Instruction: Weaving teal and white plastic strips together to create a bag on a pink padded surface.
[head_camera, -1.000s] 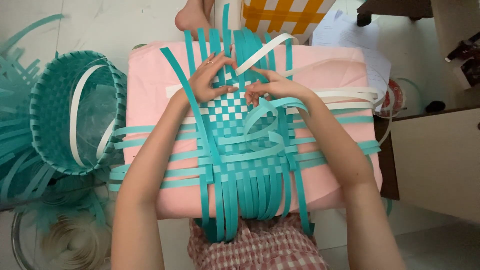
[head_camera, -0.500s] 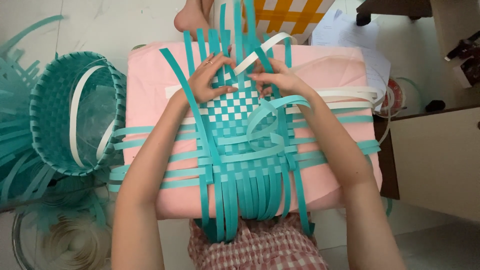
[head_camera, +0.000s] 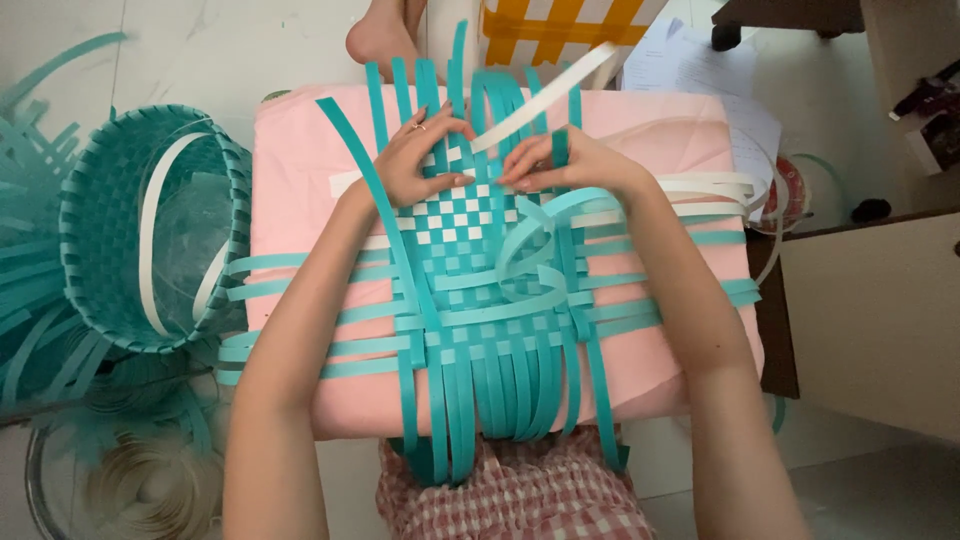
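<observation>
A flat woven mat (head_camera: 480, 270) of teal and white strips lies on a pink board (head_camera: 300, 170) over my lap. My left hand (head_camera: 415, 160) presses its fingertips on the mat's far edge, among upright teal strips (head_camera: 430, 85). My right hand (head_camera: 570, 165) pinches the strips beside it, its fingertips almost touching the left hand's. A loose white strip (head_camera: 545, 100) rises diagonally from between the hands toward the upper right. Loose teal strips (head_camera: 530, 240) curl over the mat's middle.
A finished teal woven basket (head_camera: 150, 225) with a white handle stands at the left, amid loose teal strips (head_camera: 40, 300). A coil of pale strip (head_camera: 150, 490) lies bottom left. A wooden cabinet (head_camera: 870, 310) stands at the right. A bare foot (head_camera: 385, 40) and a yellow-white basket (head_camera: 560, 25) are beyond the board.
My right hand has moved up and left to meet the left hand at the mat's far edge. The white strip now sticks up more steeply between them.
</observation>
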